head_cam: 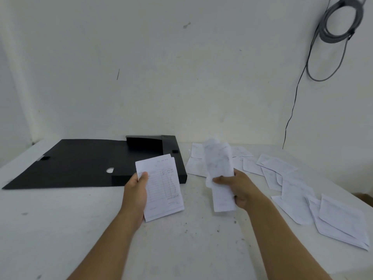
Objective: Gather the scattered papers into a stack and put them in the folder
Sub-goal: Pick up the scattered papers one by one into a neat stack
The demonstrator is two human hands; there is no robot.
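Left hand [135,190] grips small paper stack [161,184], frame centre. Right hand [239,188] grips blurred sheet [219,168]. Loose papers [292,184] scattered right on tabletop [60,229]; open black folder [80,164] centre-left. Tip: lay sheet squarely on stack, align edges.

Bare workroom: scuffed white table [181,249], plain wall [181,67], hanging cable coil [341,21].

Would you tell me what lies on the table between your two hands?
Nothing: in the head view, only bare white table shows between the left hand and the right hand, each holding papers.
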